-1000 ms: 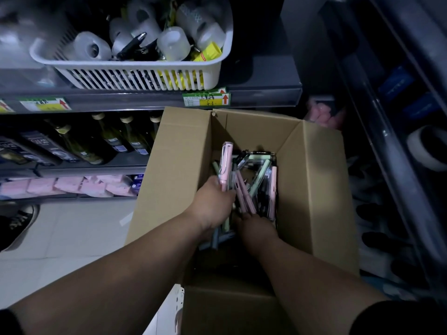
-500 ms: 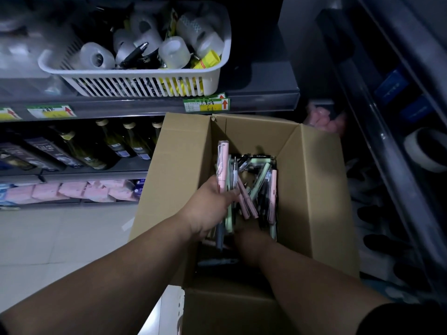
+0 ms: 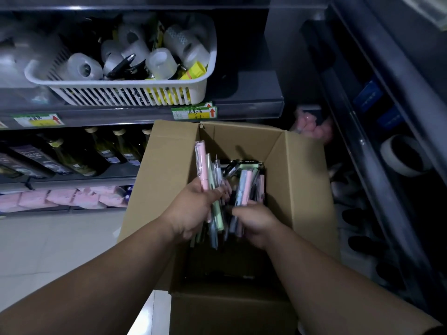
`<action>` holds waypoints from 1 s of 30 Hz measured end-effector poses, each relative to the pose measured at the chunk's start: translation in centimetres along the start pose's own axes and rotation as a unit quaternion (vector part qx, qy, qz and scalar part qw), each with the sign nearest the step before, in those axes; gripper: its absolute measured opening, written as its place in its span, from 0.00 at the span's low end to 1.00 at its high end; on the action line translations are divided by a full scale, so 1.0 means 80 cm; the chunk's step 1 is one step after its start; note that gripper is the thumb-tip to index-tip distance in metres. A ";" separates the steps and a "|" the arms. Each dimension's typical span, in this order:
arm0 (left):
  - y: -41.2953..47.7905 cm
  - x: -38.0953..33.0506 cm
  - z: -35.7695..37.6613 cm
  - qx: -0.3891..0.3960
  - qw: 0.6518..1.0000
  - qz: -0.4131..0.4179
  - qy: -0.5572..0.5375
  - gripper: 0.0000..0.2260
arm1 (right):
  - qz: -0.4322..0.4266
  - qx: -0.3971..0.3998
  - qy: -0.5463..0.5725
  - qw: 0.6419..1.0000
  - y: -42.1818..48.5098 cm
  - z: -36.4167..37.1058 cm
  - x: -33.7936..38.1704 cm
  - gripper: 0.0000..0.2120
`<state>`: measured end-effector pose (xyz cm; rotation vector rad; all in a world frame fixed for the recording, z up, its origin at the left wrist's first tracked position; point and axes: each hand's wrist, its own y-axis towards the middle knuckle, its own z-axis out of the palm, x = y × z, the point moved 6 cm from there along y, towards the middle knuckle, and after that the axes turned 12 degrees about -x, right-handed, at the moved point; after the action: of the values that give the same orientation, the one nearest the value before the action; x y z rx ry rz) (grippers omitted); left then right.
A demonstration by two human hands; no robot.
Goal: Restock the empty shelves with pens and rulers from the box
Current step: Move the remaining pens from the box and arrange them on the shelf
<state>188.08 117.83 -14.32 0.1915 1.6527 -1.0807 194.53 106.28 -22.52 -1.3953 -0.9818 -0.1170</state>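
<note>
left hand (image 3: 193, 211) gripping a bundle of pens (image 3: 202, 165) above the box (image 3: 302, 180), right hand (image 3: 256, 222) just beside it, fingers curled round more pens inside the box

Place: a shop aisle, and it looked like the stationery end.
Shelving: the dark metal shelf (image 3: 242, 110) ran tier over tier, and a side rack (image 3: 362, 131) stood at the right.
Tags: price labels (image 3: 193, 113) with red arrows sat on the shelf edge.
Stock: a white basket (image 3: 125, 93) held tape rolls (image 3: 82, 67). Below stood rowed bottles (image 3: 72, 155) and pink packets (image 3: 60, 198), possibly tissues.
Delivery: a cardboard box (image 3: 164, 180) of pens (image 3: 244, 187) stood open.
</note>
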 end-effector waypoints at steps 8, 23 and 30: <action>-0.027 -0.027 0.007 0.039 0.998 -0.041 -0.041 0.06 | -0.054 0.035 0.169 0.983 -0.082 -0.033 0.065 0.10; -0.189 -0.086 0.128 0.283 0.956 -0.048 0.060 0.06 | -0.145 -0.166 0.337 0.915 -0.328 -0.163 0.039 0.05; -0.341 -0.056 0.196 0.384 0.917 0.002 0.105 0.06 | -0.192 -0.253 0.316 0.894 -0.458 -0.225 -0.052 0.06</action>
<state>183.90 92.63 4.59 0.8434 1.3200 -1.7134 179.03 80.36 5.21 -1.4565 -0.6730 -1.1226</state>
